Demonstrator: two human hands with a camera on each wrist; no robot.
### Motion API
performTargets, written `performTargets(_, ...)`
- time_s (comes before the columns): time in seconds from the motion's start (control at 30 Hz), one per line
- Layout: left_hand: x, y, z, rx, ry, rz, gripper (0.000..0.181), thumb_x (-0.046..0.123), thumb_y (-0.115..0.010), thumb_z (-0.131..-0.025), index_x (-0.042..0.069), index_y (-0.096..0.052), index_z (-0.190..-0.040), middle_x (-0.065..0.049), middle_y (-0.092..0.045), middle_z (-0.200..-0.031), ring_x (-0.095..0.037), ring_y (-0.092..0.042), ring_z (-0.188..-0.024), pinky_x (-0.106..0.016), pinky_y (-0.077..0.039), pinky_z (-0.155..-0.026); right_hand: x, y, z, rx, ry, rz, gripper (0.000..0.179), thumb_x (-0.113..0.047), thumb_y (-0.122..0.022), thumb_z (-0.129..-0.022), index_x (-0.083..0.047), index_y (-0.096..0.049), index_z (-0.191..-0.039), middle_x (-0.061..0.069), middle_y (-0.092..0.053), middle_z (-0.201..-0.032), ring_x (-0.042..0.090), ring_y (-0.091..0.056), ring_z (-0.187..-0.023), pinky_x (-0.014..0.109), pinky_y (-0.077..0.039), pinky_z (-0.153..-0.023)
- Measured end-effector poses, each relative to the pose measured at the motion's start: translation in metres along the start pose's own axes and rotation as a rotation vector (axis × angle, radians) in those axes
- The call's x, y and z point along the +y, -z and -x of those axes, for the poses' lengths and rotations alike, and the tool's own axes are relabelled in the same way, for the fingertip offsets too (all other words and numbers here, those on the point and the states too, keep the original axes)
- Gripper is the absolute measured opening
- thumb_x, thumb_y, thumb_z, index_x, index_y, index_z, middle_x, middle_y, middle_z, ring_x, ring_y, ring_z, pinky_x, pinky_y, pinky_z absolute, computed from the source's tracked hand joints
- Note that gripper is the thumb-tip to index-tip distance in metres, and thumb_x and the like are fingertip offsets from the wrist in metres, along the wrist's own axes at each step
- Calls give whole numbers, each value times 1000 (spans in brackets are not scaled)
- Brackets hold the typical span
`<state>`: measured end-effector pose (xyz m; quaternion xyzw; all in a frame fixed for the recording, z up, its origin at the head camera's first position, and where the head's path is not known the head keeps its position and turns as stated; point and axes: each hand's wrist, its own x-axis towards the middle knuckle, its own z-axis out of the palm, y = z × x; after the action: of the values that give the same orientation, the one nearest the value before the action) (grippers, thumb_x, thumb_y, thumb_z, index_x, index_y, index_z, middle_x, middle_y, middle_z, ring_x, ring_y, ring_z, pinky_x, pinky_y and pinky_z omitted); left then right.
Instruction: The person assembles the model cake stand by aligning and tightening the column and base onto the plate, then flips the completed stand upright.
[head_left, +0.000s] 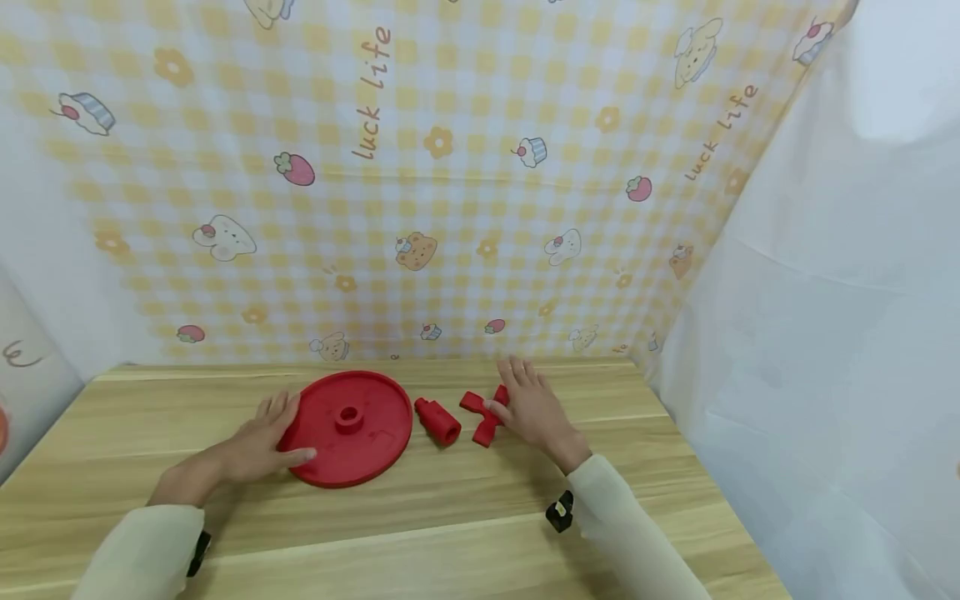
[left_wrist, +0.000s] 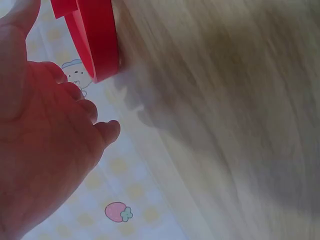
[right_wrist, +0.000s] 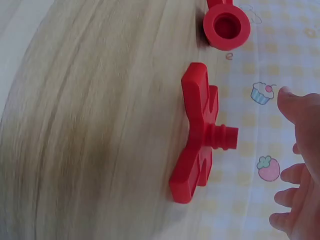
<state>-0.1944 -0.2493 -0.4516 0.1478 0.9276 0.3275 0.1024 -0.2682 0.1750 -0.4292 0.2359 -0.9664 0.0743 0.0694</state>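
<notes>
Head view: a round red plate (head_left: 377,456) lies on the wooden table (head_left: 375,550), a raised ring at its centre. At its 9 o'clock edge rests the left hand (head_left: 258,437), fingers spread along the rim and thumb out over the surface, with no grip to be seen. Just beside the plate at 3 o'clock lies a red tube (head_left: 437,422), its narrow neck towards 10 o'clock and its hollow end towards 5. Further along at 3 o'clock is a red cross (head_left: 480,405), partly covered by the right hand (head_left: 534,410), whose fingers stretch loosely towards 11 o'clock.

Left wrist view: the plate's edge shows near 11 o'clock with the thumb near it; the other fingers are relaxed and wrap round nothing. Whether the hand presses on the plate, I cannot tell.

Right wrist view: the cross lies mid-picture, its peg pointing to 3 o'clock, and the tube's hollow end faces out at 1 o'clock. The hand, at 4 o'clock, appears apart from the cross and holds nothing.

All three pieces lie separate, none joined or lifted, so I judge the handling barely begun.
</notes>
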Motion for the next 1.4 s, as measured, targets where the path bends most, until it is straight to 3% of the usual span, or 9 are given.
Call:
performTargets(0.37, -4, -4, 0, -77, 31, 98, 114, 34, -75, -87, -25, 4, -145, -47, 12, -150, -64, 15, -137, -76, -9, -107, -12, -17, -1, -43, 8, -89, 75, -49, -51, -101, -3, -28, -155, 23, -28, -159, 43, -23, -148, 53, -23, -120)
performTargets(0.63, -5, -3, 1, -106, 44, 118, 115, 34, -76, -86, -25, 3, -145, -45, 14, -151, -62, 18, -138, -76, -6, -108, -26, -22, -5, -52, 14, -141, 73, -50, -51, -101, -4, -31, -154, 21, -28, -160, 41, -23, -149, 49, -21, -121)
performTargets(0.9, 0, -2, -2, -111, 59, 106, 116, 36, -77, -85, -25, 0, -145, -44, 13, -152, -61, 18, -139, -75, -7, -109, -39, -21, -9, -63, 32, -192, 68, -44, -55, -101, -5, -35, -153, 19, -31, -159, 39, -28, -147, 51, -29, -118)
performTargets(1.2, -1, -2, -7, -108, 102, 108, 126, 37, -81, -81, -25, 9, -143, -47, 14, -150, -62, 20, -137, -75, -4, -108, -52, -21, -18, -82, 74, -194, 69, -49, -54, -100, -5, -39, -151, 14, -44, -153, 33, -36, -144, 46, -35, -115)
performTargets(1.4, -1, 1, -7, -133, 142, 91, 126, 40, -80, -81, -24, 8, -144, -46, 13, -151, -60, 21, -138, -74, -3, -110, -64, -23, -22, -119, 107, -108, 71, -58, -55, -95, -8, -50, -144, 11, -53, -146, 31, -46, -137, 46, -43, -110)
